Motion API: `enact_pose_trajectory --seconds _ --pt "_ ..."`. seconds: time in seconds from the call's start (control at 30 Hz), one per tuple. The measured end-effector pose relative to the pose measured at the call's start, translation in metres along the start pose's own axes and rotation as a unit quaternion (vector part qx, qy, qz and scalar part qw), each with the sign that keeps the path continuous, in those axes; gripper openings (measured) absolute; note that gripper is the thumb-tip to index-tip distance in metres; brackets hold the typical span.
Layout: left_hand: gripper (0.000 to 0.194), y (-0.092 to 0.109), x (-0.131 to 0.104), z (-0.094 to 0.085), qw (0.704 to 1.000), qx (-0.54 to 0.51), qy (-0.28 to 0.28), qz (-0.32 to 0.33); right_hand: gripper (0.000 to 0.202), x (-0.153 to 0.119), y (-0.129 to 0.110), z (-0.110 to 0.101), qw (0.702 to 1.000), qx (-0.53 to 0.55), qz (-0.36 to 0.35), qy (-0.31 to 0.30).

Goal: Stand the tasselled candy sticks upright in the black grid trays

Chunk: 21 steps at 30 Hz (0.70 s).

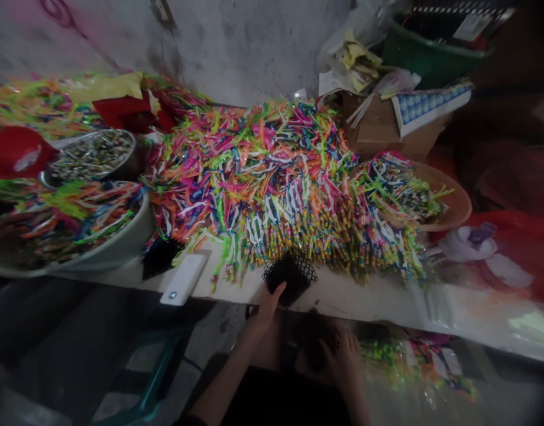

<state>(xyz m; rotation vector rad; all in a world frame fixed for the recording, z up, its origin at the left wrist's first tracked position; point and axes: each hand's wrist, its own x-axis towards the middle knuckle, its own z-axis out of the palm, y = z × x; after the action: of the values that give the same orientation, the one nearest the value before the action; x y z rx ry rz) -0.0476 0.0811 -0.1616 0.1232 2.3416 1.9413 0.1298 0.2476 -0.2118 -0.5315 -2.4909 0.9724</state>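
A pale table (343, 296) below a grey wall (254, 47) is heaped with colourful tasselled sticks (276, 183). A black mesh piece (290, 277) at lower centre is pinched by the left hand (269, 307); the right hand (343, 358) is blurred, its fingers' state unclear.

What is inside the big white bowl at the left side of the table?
The white bowl is filled with colourful tasselled sticks, orange, green and blue, heaped above its rim. They cover the bottom of the bowl, so anything lying under them cannot be seen.

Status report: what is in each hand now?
Left hand touching black mesh piece at table edge. Right hand low, on dark blurred thing, unclear. Colourful pile just behind mesh.
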Motion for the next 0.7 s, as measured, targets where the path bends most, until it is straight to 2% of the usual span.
enact_pose_trajectory --seconds 0.1,0.17,0.2,0.27,0.3,0.33,0.4,0.5,0.6,0.7 --pt "0.057 0.002 0.000 0.000 0.998 -0.038 -0.018 -0.047 0.030 -0.008 0.016 -0.001 0.987 0.092 0.081 -0.104" --pt "0.061 0.001 -0.001 0.001 0.994 -0.071 -0.030 -0.081 0.028 0.003 0.014 -0.011 0.957 0.184 0.126 -0.188" --pt "0.063 0.000 -0.002 0.001 0.991 -0.087 -0.034 -0.095 0.030 0.014 0.010 -0.017 0.940 0.222 0.152 -0.212" --pt "0.065 -0.004 -0.004 0.000 0.984 -0.120 -0.041 -0.124 0.039 0.042 -0.003 -0.032 0.919 0.276 0.200 -0.198" --pt "0.065 -0.005 -0.005 0.000 0.980 -0.136 -0.046 -0.138 0.042 0.060 -0.011 -0.037 0.919 0.291 0.214 -0.160" --pt "0.064 -0.006 -0.005 0.000 0.976 -0.150 -0.049 -0.150 0.043 0.078 -0.019 -0.042 0.921 0.302 0.194 -0.153" --pt "0.059 -0.006 -0.004 0.000 0.972 -0.164 -0.049 -0.161 0.038 0.113 -0.036 -0.044 0.933 0.290 0.105 -0.187" --pt "0.051 -0.005 0.000 0.003 0.975 -0.156 -0.022 -0.157 0.032 0.150 -0.052 -0.033 0.938 0.249 0.022 -0.241" --pt "0.044 -0.003 0.003 0.009 0.979 -0.137 0.029 -0.147 0.029 0.156 -0.053 -0.011 0.923 0.235 0.001 -0.305" --pt "0.043 -0.002 0.000 0.018 0.979 -0.123 0.085 -0.141 0.029 0.141 -0.047 0.007 0.923 0.249 0.009 -0.294"
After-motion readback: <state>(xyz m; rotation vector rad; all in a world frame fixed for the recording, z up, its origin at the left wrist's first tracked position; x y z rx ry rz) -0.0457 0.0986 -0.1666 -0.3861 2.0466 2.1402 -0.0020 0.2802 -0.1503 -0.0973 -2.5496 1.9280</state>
